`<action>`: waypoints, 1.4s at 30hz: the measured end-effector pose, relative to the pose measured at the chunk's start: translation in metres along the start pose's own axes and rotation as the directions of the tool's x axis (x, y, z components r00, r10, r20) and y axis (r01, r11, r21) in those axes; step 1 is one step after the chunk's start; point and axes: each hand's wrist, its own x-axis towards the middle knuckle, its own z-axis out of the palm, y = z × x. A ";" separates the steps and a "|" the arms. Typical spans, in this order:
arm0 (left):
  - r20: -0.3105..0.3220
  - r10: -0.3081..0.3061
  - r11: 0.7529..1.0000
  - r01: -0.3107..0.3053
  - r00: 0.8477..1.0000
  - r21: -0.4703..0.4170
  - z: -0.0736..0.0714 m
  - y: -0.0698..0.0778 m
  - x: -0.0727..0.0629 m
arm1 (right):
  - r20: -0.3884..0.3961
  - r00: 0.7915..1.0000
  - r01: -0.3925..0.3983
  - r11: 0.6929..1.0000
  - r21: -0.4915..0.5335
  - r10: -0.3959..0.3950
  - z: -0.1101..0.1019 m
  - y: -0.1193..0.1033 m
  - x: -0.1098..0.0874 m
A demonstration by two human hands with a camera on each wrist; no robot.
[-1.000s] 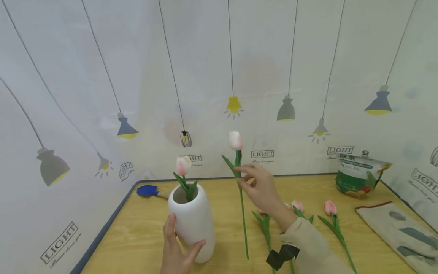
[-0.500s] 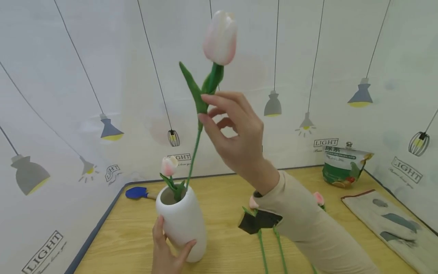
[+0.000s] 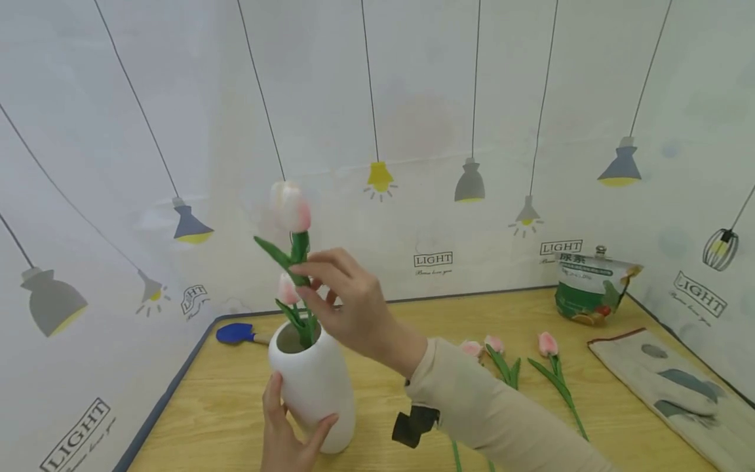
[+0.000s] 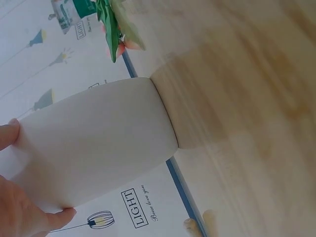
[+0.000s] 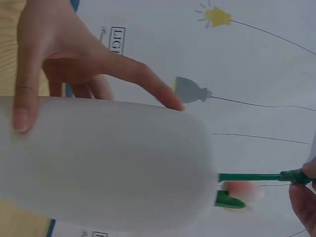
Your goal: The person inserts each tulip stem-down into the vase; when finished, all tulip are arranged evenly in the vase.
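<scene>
1. Vase (image 3: 324, 387), the clock's centre: smooth, matte white, rounded, upright on the yellow wood-grained bench (image 3: 200, 400); at seven o'clock the left hand (image 3: 289, 436) grips its side.
2. Twelve: a pink-white, egg-shaped tulip (image 3: 297, 211), pinched by the right hand (image 3: 354, 301), before a pale wall (image 3: 425, 78) printed with lamps.
3. Three: loose tulips (image 3: 494, 345) lie on the bench.
4. Two: a glossy green-and-white pouch (image 3: 590, 292).

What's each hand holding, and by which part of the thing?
Right hand: a tulip, pinched on its leafy upper stem. Left hand: the white vase, held around its side.
</scene>
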 end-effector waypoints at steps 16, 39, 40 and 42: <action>0.064 -0.093 0.995 0.091 0.994 0.036 -0.010 0.003 0.001 | 0.410 0.897 -0.174 0.985 -0.008 0.162 0.024 -0.004 -0.048; -0.018 -0.012 1.000 0.013 1.000 0.025 -0.001 -0.003 -0.004 | 0.429 0.642 -0.558 0.770 -0.308 0.636 -0.054 0.075 -0.143; -0.012 -0.025 0.999 0.025 1.000 0.029 -0.001 -0.002 -0.004 | 0.452 0.591 -0.574 0.742 -0.346 0.668 -0.057 0.078 -0.152; -0.001 -0.038 0.999 0.038 0.999 0.033 -0.001 -0.002 -0.003 | 0.489 0.493 -0.607 0.687 -0.400 0.720 -0.061 0.081 -0.169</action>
